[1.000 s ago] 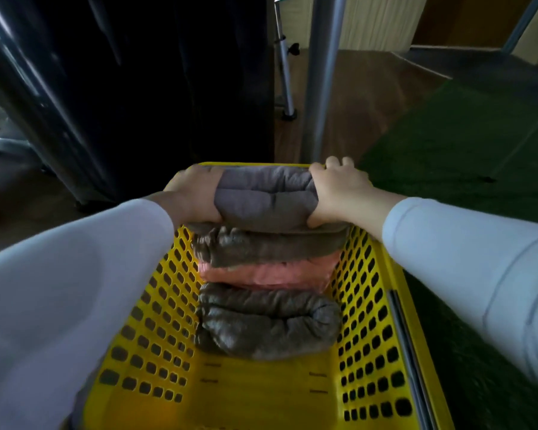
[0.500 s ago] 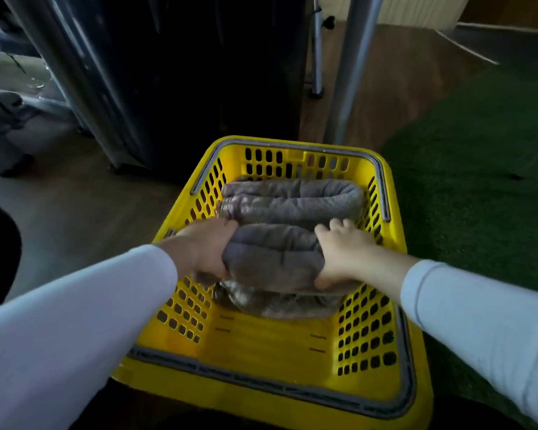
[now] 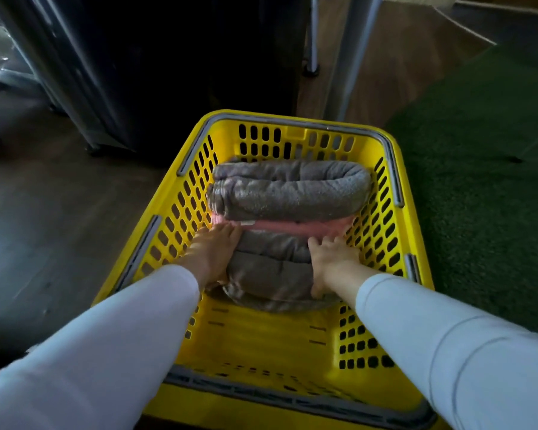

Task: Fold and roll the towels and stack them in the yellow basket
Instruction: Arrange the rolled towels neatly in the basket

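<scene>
The yellow basket (image 3: 382, 231) stands on the floor in front of me, with rolled towels lying crosswise in it. A grey rolled towel (image 3: 289, 190) lies on top at the far end, over a pink towel (image 3: 295, 227). Nearer me sits another grey rolled towel (image 3: 271, 265), on top of a brownish towel (image 3: 271, 303) whose edge shows beneath it. My left hand (image 3: 213, 252) lies flat against the near roll's left end, fingers straight. My right hand (image 3: 331, 259) grips its right end, fingers over the top and thumb down the near side.
A dark cabinet (image 3: 174, 63) stands just behind the basket, with a metal pole (image 3: 351, 54) to its right. Green carpet (image 3: 479, 169) runs along the basket's right side, dark wooden floor (image 3: 44, 218) along its left. The basket's near half shows bare yellow bottom.
Both hands have brought the grey roll down from above the basket's far rim into the basket, onto the towels nearer me. The far grey roll and the pink towel have come into view.
</scene>
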Demonstrator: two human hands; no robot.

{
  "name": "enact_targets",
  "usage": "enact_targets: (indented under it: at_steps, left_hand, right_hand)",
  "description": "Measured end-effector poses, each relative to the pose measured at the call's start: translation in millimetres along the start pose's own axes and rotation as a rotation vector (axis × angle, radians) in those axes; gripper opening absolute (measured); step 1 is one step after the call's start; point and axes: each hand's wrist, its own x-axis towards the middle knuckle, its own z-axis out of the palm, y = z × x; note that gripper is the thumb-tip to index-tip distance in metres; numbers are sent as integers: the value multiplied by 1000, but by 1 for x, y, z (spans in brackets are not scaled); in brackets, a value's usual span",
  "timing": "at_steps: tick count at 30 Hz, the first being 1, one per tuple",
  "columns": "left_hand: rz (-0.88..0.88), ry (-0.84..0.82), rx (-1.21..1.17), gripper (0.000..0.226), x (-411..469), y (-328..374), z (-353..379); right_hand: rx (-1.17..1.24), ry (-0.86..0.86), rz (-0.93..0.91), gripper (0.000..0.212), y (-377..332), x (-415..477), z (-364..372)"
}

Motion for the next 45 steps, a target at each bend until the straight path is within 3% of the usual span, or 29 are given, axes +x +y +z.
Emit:
enact_targets:
  at_steps: [3, 6, 9, 12, 21, 26, 30, 33, 36, 38, 42, 45]
  left_hand:
    - [-3, -24, -26, 107, 0, 1, -6]
    - [-22, 9, -41, 85, -8, 3, -19]
    - [33, -146, 23, 104, -23, 3, -41]
    - [176, -311, 190, 106, -45, 4, -49]
    - [272, -399, 312, 98, -57, 22, -27]
    - [261, -622, 319, 126, -55, 28, -25]
    - [247, -725, 257, 126, -4, -10, 50]
    - [288, -666, 318, 127, -29, 5, 17]
    - [326, -583, 349, 98, -51, 32, -10]
    - [313, -535, 353, 95, -50, 32, -3]
    - [210, -523, 268, 84, -50, 25, 10]
    - [183, -513, 282, 93, -50, 26, 13]
  right_hand:
    - [13, -19, 1, 109, -1, 0, -1]
    - [-7, -62, 0, 113, -2, -11, -13]
    - [-117, -182, -16, 128, -6, -31, -22]
    - [-277, -241, -109, 138, -17, -48, -8]
    - [-354, -239, -322, 117, -38, -54, 34]
    - [-333, -241, -367, 119, -38, -48, 49]
    - [-351, -297, -455, 124, -35, -42, 42]
    - [-348, -352, -516, 118, -35, -39, 36]
    - [-440, -321, -526, 104, -42, -45, 43]
    - [-415, -265, -466, 97, -46, -47, 54]
    - [-275, -162, -387, 110, -45, -37, 65]
    - [-159, -175, -331, 120, -44, -30, 67]
